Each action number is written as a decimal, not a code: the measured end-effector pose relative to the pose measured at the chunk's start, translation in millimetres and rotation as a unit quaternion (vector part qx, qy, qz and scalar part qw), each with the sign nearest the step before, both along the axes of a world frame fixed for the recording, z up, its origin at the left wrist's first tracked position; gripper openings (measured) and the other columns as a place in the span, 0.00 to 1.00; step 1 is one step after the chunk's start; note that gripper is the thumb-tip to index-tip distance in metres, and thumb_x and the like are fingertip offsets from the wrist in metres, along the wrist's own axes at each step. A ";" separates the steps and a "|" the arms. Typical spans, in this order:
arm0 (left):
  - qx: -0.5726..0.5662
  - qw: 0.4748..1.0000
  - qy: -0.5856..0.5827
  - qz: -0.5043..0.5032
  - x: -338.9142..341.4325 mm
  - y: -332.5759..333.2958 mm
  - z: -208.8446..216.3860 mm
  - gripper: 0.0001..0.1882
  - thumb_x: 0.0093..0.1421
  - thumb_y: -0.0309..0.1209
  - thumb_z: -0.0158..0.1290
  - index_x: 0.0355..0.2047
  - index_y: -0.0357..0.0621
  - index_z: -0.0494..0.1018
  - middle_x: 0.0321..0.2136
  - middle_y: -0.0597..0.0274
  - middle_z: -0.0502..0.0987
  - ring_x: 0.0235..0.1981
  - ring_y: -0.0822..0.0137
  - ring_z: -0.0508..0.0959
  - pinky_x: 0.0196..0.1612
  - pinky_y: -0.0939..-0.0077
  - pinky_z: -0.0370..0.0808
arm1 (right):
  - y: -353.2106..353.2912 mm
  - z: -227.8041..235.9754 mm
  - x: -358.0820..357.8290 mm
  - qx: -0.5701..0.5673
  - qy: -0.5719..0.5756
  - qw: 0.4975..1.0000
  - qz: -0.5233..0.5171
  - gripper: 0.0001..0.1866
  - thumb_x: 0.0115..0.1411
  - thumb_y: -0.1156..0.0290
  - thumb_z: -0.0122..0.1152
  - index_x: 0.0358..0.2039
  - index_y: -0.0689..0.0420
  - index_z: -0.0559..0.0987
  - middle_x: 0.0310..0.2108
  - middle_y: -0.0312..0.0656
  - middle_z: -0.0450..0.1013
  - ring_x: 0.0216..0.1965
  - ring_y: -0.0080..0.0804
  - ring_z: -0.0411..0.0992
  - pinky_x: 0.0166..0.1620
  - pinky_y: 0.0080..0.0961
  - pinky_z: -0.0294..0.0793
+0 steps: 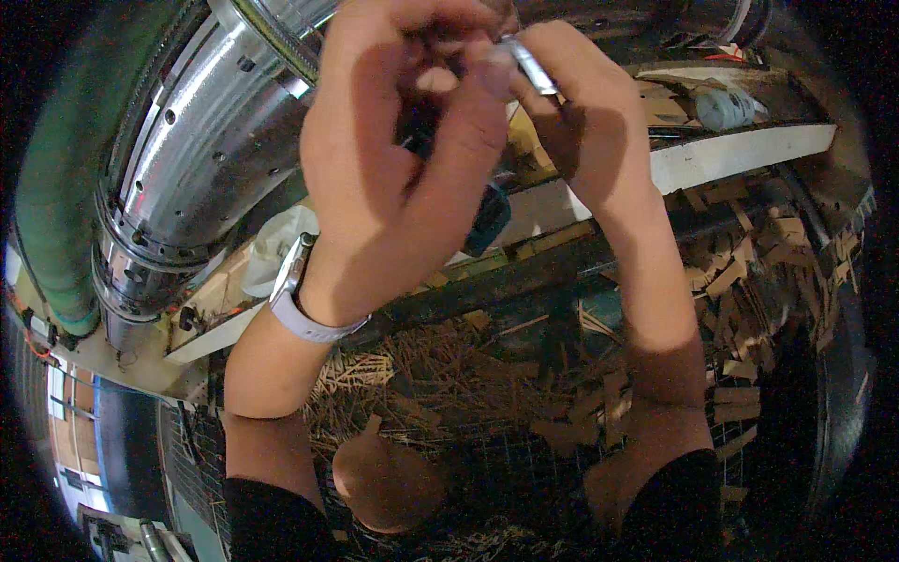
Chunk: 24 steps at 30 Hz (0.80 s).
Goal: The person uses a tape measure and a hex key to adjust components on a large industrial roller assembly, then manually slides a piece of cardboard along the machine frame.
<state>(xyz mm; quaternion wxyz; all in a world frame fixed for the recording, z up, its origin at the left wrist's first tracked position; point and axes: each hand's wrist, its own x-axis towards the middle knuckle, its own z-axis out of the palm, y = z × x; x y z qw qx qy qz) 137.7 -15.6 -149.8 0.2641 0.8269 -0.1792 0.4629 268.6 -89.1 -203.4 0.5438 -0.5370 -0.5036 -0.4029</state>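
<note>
My left hand (393, 159), with a watch (295, 267) on a pale strap at the wrist, is raised at the top centre. Its fingers are curled and its thumb reaches toward my right hand; the fingertips are blurred, and what they pinch is hidden. In the closed fingers of my right hand (595, 112) is a short, shiny silver metal piece (532, 67), too little seen to name. Its upper end meets the left thumb. Below and behind the left hand, partly covered, is a dark object with a teal edge (492, 220).
A large steel cylinder (201, 150) with holes stands at the left, beside a green roller (70, 197). Along a pale ledge (740, 155) sit a clear plastic container (726, 110) and a whitish tub (272, 248). Cardboard scraps (740, 272) and strips lie below.
</note>
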 end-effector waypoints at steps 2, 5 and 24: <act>-0.006 0.999 -0.016 -0.035 -2.9 1.6 2.8 0.12 0.60 0.24 0.45 0.44 0.36 0.62 0.32 0.53 0.72 0.21 0.76 0.69 0.23 0.86 0.67 | 6.4 -6.0 3.8 0.008 -0.010 1.000 0.004 0.09 0.49 0.74 0.58 0.33 0.55 0.71 0.26 0.47 0.67 0.29 0.48 0.69 0.30 0.36 0.68; -0.013 0.999 0.001 -0.037 -14.2 2.4 9.1 0.12 0.60 0.25 0.44 0.44 0.36 0.61 0.31 0.52 0.72 0.19 0.75 0.68 0.21 0.86 0.66 | 12.7 -12.8 -0.2 0.042 0.019 0.998 0.050 0.11 0.48 0.76 0.60 0.34 0.58 0.73 0.28 0.47 0.70 0.31 0.48 0.70 0.32 0.35 0.70; -0.055 0.996 0.008 -0.075 -2.3 25.2 -21.8 0.15 0.59 0.22 0.47 0.46 0.37 0.62 0.32 0.57 0.73 0.21 0.80 0.69 0.21 0.88 0.67 | 18.6 -8.2 1.6 0.113 0.008 0.988 0.104 0.03 0.58 0.78 0.52 0.31 0.65 0.69 0.28 0.43 0.67 0.28 0.28 0.68 0.31 0.21 0.68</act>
